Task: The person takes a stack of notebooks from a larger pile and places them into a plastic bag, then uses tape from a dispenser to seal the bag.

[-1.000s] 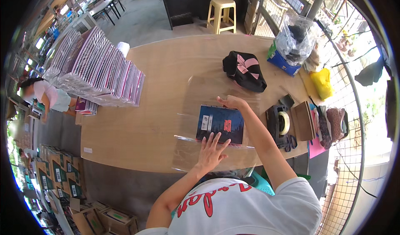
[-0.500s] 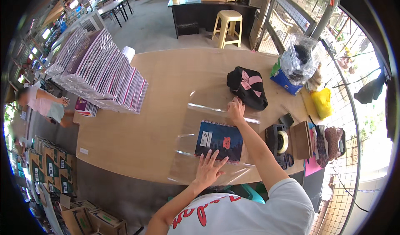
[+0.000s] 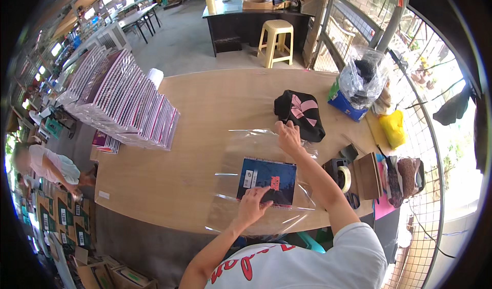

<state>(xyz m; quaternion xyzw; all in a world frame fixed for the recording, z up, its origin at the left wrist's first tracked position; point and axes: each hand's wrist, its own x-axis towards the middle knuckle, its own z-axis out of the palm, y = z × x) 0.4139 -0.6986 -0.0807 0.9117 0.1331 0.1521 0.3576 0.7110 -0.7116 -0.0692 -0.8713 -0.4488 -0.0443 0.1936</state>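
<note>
A dark blue spiral-bound notebook (image 3: pixel 283 170) lies flat on a sheet of clear plastic film (image 3: pixel 228 186) on the table. My left hand (image 3: pixel 252 207) rests on the lower part of its cover, with thumb and index finger apart. Beyond the notebook, my right hand (image 3: pixel 290 139) has its fingers curled at the film's far edge, which looks lifted and creased beside them. Right behind that hand sits a black cloth pouch (image 3: pixel 313 118) with a pink bow pattern.
A tall stack of plastic-wrapped notebooks (image 3: pixel 120 91) stands at the table's left. On the right are a tape dispenser (image 3: pixel 338 175), a brown box (image 3: pixel 368 176), a yellow bag (image 3: pixel 393 128) and a plastic-bagged bundle (image 3: pixel 359 86). A person (image 3: pixel 51 163) moves beyond the left edge.
My left hand's fingers have drawn in from spread and shifted over the notebook's lower cover. The film's far edge has shifted and crumpled by my right hand. The view has tilted slightly.
</note>
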